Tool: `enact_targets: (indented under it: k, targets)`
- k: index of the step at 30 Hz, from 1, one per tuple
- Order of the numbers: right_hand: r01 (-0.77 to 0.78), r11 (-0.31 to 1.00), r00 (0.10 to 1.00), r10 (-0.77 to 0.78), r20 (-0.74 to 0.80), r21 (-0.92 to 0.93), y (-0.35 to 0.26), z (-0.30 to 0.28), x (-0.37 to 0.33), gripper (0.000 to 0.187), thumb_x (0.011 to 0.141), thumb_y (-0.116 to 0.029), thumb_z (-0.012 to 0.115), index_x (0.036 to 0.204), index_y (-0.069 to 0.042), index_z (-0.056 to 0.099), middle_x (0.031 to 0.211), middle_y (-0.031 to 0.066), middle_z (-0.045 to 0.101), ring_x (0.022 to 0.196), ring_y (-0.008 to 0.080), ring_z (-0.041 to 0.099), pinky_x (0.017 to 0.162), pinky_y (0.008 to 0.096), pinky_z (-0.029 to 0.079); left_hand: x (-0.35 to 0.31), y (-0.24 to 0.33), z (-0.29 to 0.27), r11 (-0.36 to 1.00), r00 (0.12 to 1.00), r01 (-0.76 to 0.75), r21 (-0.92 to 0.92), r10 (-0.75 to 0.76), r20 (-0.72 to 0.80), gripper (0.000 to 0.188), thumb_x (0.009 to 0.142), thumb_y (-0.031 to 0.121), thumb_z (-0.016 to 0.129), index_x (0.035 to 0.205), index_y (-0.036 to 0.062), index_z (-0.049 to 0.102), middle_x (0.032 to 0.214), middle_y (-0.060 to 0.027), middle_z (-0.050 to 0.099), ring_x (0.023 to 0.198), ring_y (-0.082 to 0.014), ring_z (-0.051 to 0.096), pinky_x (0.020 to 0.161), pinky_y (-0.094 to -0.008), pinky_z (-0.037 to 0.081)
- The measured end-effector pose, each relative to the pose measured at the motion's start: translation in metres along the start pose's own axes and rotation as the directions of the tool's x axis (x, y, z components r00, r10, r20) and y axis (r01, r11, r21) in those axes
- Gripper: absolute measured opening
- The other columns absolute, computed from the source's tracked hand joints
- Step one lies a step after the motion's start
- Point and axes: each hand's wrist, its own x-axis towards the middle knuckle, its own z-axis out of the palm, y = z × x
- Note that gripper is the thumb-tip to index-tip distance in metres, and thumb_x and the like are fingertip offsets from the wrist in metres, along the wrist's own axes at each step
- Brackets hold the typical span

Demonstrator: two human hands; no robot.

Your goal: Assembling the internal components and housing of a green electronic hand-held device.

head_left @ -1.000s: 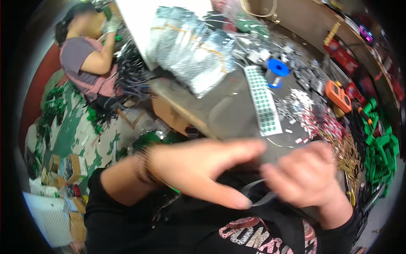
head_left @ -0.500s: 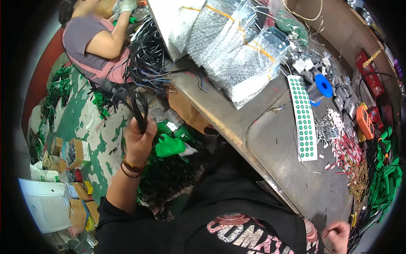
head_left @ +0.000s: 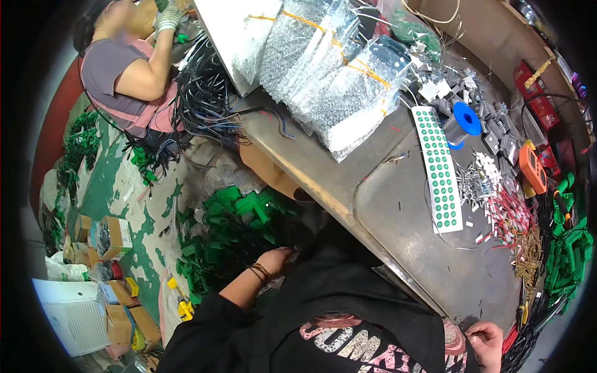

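Note:
My left hand (head_left: 275, 260), with beaded bracelets at the wrist, is low beside my lap. Its fingers run into dark shadow, so whether they hold anything is hidden. Next to it, below the bench edge, lies a heap of black cables with green connector pieces (head_left: 239, 211). At the lower right, my right hand (head_left: 487, 345) is by the near corner of the workbench (head_left: 398, 205). Those fingers are loosely curled in, and nothing shows in them.
On the bench are bubble-wrapped packs (head_left: 336, 87), a green-dotted sticker sheet (head_left: 440, 174), a blue spool (head_left: 466, 119), an orange meter (head_left: 533, 169) and loose small parts. At far left, a gloved co-worker (head_left: 121, 71) sits by black cables (head_left: 208, 81). Boxes (head_left: 112, 239) stand on the floor.
My left hand has come down and right toward my lap. The black cable bundle it held up no longer shows in it. More green connectors are visible below the bench.

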Motion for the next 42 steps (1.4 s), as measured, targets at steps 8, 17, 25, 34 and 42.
enact_targets:
  k: [8,17,25,34,42]
  targets:
    - [0.16,0.984,0.939,-0.176,-0.295,-0.076,0.051,-0.022,0.006,0.015,0.093,-0.009,0.07,0.101,0.0,0.06,0.083,0.0107,0.068,0.063,0.0119,0.063,0.053,0.0226,0.052,-0.038,0.193,-0.125,0.777,0.382,-0.577,0.252,0.529,-0.758,0.011,0.085,0.004,0.072,0.096,0.0021,0.072,0.09,-0.0129,0.07,0.083,-0.0315,0.068,0.076,-0.0361,0.055]
    - [0.446,0.895,0.875,-0.436,-0.212,-0.003,0.064,-0.018,-0.006,0.012,0.09,-0.007,0.072,0.095,0.002,0.067,0.091,0.0115,0.067,0.074,0.0169,0.067,0.064,0.0269,0.057,0.092,0.311,-0.231,0.879,0.246,-0.025,0.475,0.466,-0.85,0.04,0.08,0.027,0.081,0.101,0.0021,0.056,0.108,-0.0195,0.063,0.107,-0.038,0.058,0.093,-0.0486,0.046]
    - [0.461,0.517,0.709,-0.703,-0.051,-0.721,0.05,-0.11,-0.019,0.009,0.083,-0.01,0.075,0.088,-0.005,0.069,0.085,0.0093,0.069,0.079,0.0283,0.067,0.071,0.0369,0.052,0.058,0.377,-0.164,0.654,0.176,-0.583,0.482,0.681,-0.711,0.034,0.069,0.006,0.084,0.091,0.0057,0.057,0.092,-0.0104,0.059,0.088,-0.0297,0.059,0.086,-0.0367,0.049]
    - [-0.102,0.192,0.637,-0.741,-0.213,-0.976,-0.058,-0.247,0.134,0.015,0.086,-0.013,0.065,0.099,-0.01,0.071,0.107,0.0096,0.066,0.106,0.0312,0.063,0.092,0.0437,0.053,0.004,0.451,-0.025,0.342,0.425,-0.861,0.378,0.89,0.165,0.055,0.062,0.019,0.092,0.103,0.0042,0.058,0.121,-0.0219,0.061,0.108,-0.0393,0.06,0.094,-0.0465,0.049]
    - [-0.327,-0.057,0.76,-0.609,-0.227,-0.943,-0.063,-0.268,0.21,0.019,0.087,-0.013,0.065,0.104,-0.007,0.074,0.116,0.0107,0.065,0.11,0.0301,0.064,0.092,0.0448,0.055,-0.006,0.522,0.021,0.197,0.539,-0.679,0.707,0.787,0.299,0.032,0.062,0.029,0.079,0.082,0.0074,0.064,0.091,-0.0075,0.058,0.089,-0.0258,0.06,0.071,-0.0399,0.05]
